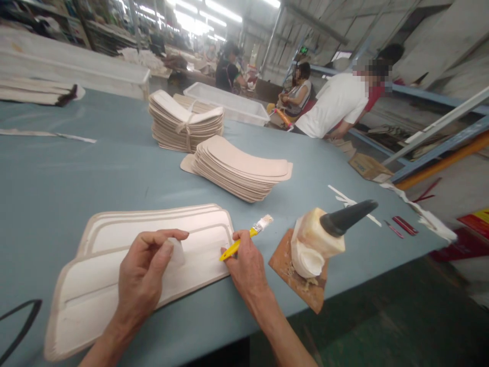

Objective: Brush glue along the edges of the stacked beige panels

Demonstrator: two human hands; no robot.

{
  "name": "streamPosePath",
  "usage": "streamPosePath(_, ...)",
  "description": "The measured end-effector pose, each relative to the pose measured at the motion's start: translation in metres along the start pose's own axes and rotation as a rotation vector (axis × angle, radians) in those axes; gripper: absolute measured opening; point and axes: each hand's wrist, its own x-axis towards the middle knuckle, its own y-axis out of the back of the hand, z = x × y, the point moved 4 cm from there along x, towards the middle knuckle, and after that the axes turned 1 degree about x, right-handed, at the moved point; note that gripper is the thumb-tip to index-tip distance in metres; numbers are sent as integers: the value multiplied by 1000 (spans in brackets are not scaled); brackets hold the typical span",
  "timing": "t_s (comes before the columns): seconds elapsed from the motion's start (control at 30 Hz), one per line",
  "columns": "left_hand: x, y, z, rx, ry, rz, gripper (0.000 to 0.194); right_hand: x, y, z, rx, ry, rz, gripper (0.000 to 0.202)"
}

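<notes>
Before me a smooth blue-green counter runs beneath strip lights, its near edge slanting up rightward. Lower left, flat white beige-bordered panels lie under the left hand, fingers pinching a small translucent sheet; near centre, the right hand clamps its fingers on a yellow-handled bristle brush, bare counter separating it from the stack of curved beige pieces.

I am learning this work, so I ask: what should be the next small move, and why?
Probably the left hand should lay the small translucent piece on the front white panel: it holds that piece over the panel, while the right hand holds the yellow-handled brush with its bristles pointing away.
</notes>
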Motion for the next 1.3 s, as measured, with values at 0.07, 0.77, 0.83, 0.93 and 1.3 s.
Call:
streamPosePath(0.07,-3,3,2,29,-102,-28,13,-2,0,1,32,22,8,30)
streamPosePath(0.77,-14,18,-15,577,-786,-131,22,-17,-1,-17,-105,-69,-23,33)
streamPosePath(0.83,-15,17,-14,583,-793,-125,21,-16,-3,-11,-28,-86,-50,26)
streamPosePath(0.93,-15,17,-14,589,-802,-124,21,-15,-3,-3,45,-103,-71,34)
streamPosePath(1.3,-13,18,-14,584,-782,-109,19,-18,2,-26,-53,-181,-67,36)
